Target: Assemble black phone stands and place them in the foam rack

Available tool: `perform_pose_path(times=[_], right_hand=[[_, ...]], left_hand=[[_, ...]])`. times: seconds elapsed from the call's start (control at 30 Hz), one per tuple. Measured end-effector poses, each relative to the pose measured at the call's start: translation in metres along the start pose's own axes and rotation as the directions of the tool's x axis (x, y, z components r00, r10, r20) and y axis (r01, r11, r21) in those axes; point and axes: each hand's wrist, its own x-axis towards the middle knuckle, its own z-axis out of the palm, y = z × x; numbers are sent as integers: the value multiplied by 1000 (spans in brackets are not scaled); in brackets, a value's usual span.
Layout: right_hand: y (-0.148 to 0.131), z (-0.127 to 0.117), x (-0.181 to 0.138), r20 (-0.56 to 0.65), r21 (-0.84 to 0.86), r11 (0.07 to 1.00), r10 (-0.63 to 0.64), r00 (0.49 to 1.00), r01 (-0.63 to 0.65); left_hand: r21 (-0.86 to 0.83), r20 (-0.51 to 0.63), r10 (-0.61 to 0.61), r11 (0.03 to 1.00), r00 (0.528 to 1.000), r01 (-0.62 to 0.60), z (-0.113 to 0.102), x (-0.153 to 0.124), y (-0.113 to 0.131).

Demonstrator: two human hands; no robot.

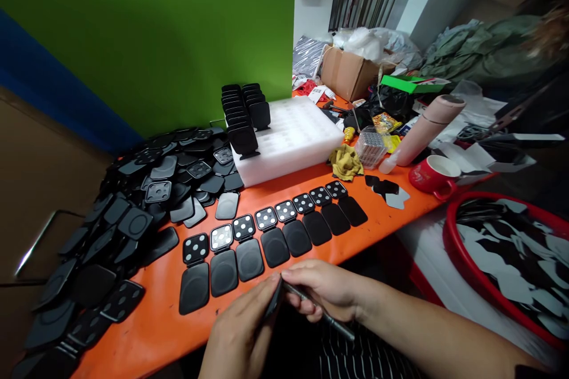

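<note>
My left hand [242, 325] is closed around a thin black plate [274, 299], seen almost edge-on and partly covered by the fingers. A slim dark metal rod-shaped tool [338, 327] is gripped in my right hand [322, 287], its near end jutting down to the right. The tool's other end meets the plate's edge between my hands, where fingers hide the contact. Just beyond, a row of several black hinged two-part pieces [237, 272] lies unfolded on the orange table [155, 308]. Their upper squares [265, 218] carry light round dots; the lower parts are plain black.
A heap of black pieces [133, 219] covers the left side. Black pieces [242, 137] stand in a white foam block [293, 157]. Right of it are a yellow cloth [345, 163], a pink bottle [429, 130] and a red mug [433, 175]. A red basin [453, 237] holds black and white scraps.
</note>
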Motion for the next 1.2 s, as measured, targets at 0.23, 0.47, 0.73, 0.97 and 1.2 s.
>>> perform_pose_path(times=[0.23, 0.47, 0.73, 0.97, 1.2], right_hand=[[7, 8, 7, -71, 81, 984, -151, 986, 157], [6, 9, 5, 93, 133, 991, -24, 995, 12], [5, 5, 1, 126, 267, 948, 145, 981, -174], [14, -8, -2, 142, 375, 895, 203, 969, -243], [37, -27, -23, -126, 124, 991, -33, 991, 48]], left_hand=[[-230, -116, -216, 955, 969, 186, 3, 9, 8], [-798, -36, -729, 433, 684, 420, 7, 24, 19], [-521, -140, -355, 820, 924, 236, 8, 5, 15], [-487, -202, -208, 869, 957, 86, 24, -1, 10], [-711, -103, -570, 616, 815, 340, 36, 8, 19]])
